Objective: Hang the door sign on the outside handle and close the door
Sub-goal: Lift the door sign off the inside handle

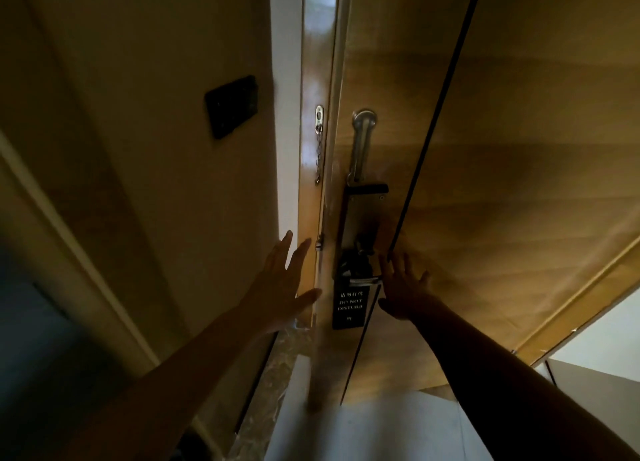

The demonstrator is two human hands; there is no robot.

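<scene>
The sign (pixel 350 306), a dark tag lettered "DO NOT DISTURB", is seen hanging from the inside handle (pixel 360 273) of the door (pixel 485 183), just below the lock plate (pixel 360 218); it has not yet been moved to the outside handle, which is not in view. The door stands slightly ajar, a narrow bright gap being visible between its edge and the frame (pixel 308 149), where a chain (pixel 318 156) hangs loose. The left hand (pixel 282 287) is held open with fingers spread, near the door edge, and nothing is gripped by it. The right hand (pixel 403 287) is likewise open and empty, spread just beside the sign; whether it touches the door face cannot be told. The step in hand is judged to be the taking of the sign. The tag should be pinched near its top and lifted off the lever without being twisted or bent. The door should be steadied with the left hand at its edge and opened wider, so that the outer lever can be reached. Fingers should be kept out of the gap. The chain should be left clear of the edge, since closing could be obstructed by it.
</scene>
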